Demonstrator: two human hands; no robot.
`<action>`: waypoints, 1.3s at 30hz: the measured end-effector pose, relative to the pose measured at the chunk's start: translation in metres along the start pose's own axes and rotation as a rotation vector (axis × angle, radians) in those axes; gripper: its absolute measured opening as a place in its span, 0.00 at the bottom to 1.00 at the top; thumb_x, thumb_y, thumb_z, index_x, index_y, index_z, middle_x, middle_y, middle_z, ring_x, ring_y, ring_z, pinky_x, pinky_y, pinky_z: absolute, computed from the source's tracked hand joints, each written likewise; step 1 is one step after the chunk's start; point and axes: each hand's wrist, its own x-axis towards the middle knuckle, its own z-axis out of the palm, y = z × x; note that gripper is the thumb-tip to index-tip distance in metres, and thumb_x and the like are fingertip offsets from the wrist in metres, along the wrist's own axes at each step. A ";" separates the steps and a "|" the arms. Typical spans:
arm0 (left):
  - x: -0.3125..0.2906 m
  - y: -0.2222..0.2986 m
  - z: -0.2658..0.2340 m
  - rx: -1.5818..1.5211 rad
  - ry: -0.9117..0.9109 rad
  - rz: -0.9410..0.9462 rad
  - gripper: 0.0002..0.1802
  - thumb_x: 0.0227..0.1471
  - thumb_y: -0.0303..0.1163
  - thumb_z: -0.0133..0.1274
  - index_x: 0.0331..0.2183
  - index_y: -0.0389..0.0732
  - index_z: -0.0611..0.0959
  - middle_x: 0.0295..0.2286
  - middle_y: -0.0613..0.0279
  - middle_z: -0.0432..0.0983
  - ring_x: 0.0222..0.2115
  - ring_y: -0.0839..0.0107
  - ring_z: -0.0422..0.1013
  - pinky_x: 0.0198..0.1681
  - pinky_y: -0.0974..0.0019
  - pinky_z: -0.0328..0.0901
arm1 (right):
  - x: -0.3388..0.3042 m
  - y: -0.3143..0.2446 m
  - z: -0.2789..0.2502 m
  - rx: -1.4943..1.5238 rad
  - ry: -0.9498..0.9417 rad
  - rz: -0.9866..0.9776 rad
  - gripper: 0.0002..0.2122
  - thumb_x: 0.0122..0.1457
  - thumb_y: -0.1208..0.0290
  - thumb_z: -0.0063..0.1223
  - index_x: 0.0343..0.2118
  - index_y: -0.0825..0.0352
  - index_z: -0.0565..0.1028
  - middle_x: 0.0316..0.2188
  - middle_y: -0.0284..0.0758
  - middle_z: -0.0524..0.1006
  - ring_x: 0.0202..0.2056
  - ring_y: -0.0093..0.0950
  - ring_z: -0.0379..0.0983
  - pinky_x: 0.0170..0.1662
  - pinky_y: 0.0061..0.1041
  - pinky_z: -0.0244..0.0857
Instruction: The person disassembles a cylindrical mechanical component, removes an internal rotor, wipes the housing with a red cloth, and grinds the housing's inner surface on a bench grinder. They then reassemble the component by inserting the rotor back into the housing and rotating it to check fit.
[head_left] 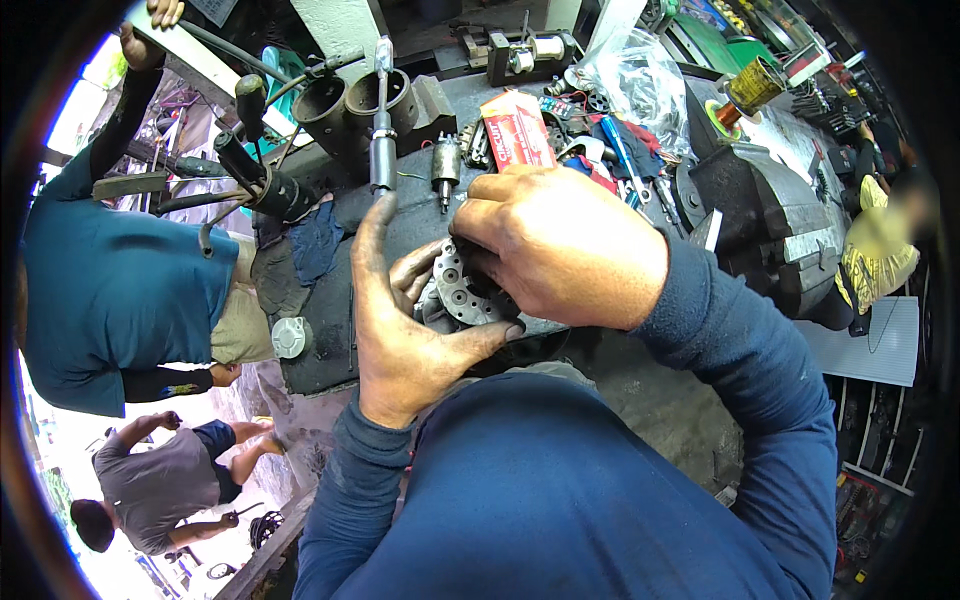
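Observation:
My left hand (405, 335) is closed round a curved grey metal part (458, 294) that looks like an alternator rectifier, with round sockets along its plate. Its thumb presses the near edge and its fingers support the far left side. Over the part's upper right is my right hand (560, 245), fingers curled in a pinch. Whatever those fingertips grip is hidden beneath the hand. A cylindrical motor armature (446, 170) lies on the bench just beyond, and a long-shafted metal tool (382, 130) stands out beyond my left fingers.
A red and white box (518, 130), a blue-handled wrench (625, 160) and loose parts lie beyond my right hand. Metal cylinders (350, 105) stand at the back left, near a round white lid (291, 338). A person in a teal shirt (130, 290) stands close on the left.

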 end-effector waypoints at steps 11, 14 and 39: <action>0.019 0.028 -0.027 0.793 -0.373 0.409 0.30 0.36 0.30 0.68 0.46 0.42 0.81 0.56 0.40 0.71 0.50 0.41 0.77 0.53 0.52 0.74 | -0.041 0.016 0.005 0.497 0.117 0.038 0.18 0.63 0.73 0.57 0.55 0.71 0.74 0.54 0.47 0.74 0.55 0.47 0.73 0.60 0.38 0.67; 0.033 0.041 -0.035 0.847 -0.494 0.381 0.30 0.35 0.28 0.68 0.46 0.43 0.81 0.53 0.42 0.73 0.46 0.43 0.78 0.48 0.51 0.75 | -0.052 0.017 -0.002 0.411 0.054 -0.063 0.22 0.57 0.67 0.66 0.53 0.67 0.76 0.55 0.50 0.71 0.55 0.49 0.71 0.60 0.40 0.66; 0.082 0.034 -0.040 0.827 -0.782 0.655 0.28 0.35 0.36 0.71 0.41 0.38 0.82 0.46 0.42 0.78 0.40 0.47 0.80 0.41 0.54 0.77 | -0.031 0.032 0.000 0.200 -0.041 -0.242 0.25 0.52 0.58 0.70 0.50 0.64 0.77 0.37 0.43 0.69 0.38 0.45 0.71 0.42 0.42 0.69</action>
